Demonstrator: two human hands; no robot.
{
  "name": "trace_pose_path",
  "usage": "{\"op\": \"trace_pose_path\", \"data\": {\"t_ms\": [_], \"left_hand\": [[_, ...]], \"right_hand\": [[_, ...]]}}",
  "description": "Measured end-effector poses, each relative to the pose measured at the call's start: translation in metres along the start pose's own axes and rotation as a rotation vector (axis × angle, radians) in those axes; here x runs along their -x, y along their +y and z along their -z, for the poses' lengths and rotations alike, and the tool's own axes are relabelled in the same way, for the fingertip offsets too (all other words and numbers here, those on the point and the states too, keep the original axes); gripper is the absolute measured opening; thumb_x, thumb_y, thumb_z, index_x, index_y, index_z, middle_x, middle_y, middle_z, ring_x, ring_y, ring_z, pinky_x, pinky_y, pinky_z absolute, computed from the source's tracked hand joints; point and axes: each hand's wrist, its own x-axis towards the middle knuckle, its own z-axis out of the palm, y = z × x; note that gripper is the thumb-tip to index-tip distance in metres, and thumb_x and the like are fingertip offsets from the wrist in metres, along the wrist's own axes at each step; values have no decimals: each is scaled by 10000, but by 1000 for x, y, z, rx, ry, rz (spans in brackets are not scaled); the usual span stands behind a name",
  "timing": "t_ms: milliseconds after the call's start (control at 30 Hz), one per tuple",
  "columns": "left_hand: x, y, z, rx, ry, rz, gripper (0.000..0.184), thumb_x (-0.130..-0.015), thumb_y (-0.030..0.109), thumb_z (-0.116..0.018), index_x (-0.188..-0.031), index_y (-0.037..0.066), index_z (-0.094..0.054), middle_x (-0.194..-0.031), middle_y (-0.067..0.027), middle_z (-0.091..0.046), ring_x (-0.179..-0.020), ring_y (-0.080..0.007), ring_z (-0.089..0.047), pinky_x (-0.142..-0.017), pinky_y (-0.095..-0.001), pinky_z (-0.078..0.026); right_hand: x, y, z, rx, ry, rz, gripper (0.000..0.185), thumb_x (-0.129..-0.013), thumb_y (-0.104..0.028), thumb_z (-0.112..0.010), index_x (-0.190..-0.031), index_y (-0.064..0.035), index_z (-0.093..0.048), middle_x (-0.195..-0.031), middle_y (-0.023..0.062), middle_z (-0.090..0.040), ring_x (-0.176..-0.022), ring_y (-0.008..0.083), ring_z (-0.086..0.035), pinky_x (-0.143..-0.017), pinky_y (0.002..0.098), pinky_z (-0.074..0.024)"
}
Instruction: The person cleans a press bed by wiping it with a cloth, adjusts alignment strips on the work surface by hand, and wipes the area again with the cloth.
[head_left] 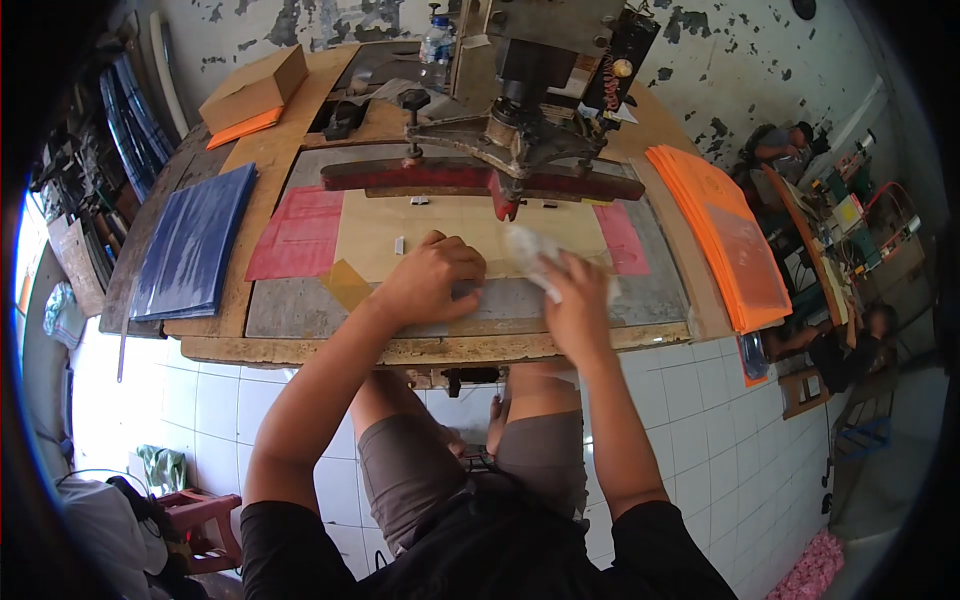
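Note:
My right hand [580, 295] grips a crumpled white cloth [540, 252], partly blurred, over the right part of a cream-coloured sheet [370, 235]. My left hand [435, 275] rests at the sheet's front edge with its fingers curled. Whatever those fingers hold, if anything, is hidden. Small light blocks [400, 246] sit on the sheet, one of them just left of my left hand. Pink-red sheets [296, 235] lie at both ends of the cream one. A strip of brown tape [347, 286] sticks out at the front left. All this lies on a grey metal plate [280, 318].
A press with a red crossbar [400, 177] hangs over the plate's back. Blue plastic folders [195, 245] lie left, orange folders [720, 240] right. Behind are a cardboard box [255, 88] and a plastic bottle [436, 50]. Other people sit at the far right.

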Motion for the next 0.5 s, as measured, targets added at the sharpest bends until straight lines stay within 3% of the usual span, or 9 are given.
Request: {"op": "trace_pose_path", "data": {"t_ms": [133, 267, 367, 500], "left_hand": [[-1, 2, 0, -47, 75, -18, 170, -817, 235, -773, -926, 112, -819, -1007, -61, -730, -1039, -268, -695, -983, -434, -504], [-1, 2, 0, -5, -17, 51, 176, -825, 234, -774, -940, 108, -820, -911, -66, -677, -949, -282, -687, -933, -433, -506], [-2, 3, 1, -21, -55, 73, 193, -833, 224, -767, -980, 109, -819, -915, -68, -686, -935, -287, -695, -913, -437, -503], [1, 3, -1, -21, 34, 16, 223, -849, 225, -761, -1034, 113, -818, -918, -74, -693, -936, -290, -702, -910, -443, -507]], "right_hand": [[-9, -19, 4, -187, -104, 192, 580, -879, 1, -761, -1427, -189, -757, -1448, 110, -657, -1323, 363, -611, -1153, 511, -453], [-28, 4, -5, 23, -71, -99, 567, -863, -7, -765, -1414, -139, -758, -1386, 124, -656, -1288, 362, -610, -1138, 523, -450], [-21, -19, -11, 33, -12, 73, 572, -861, 2, -764, -1417, -129, -751, -1382, 118, -651, -1307, 362, -599, -1125, 514, -453], [-17, -21, -17, -144, -63, 82, 605, -894, -2, -747, -1461, -212, -734, -1481, 114, -615, -1369, 358, -570, -1168, 496, -438]]}}
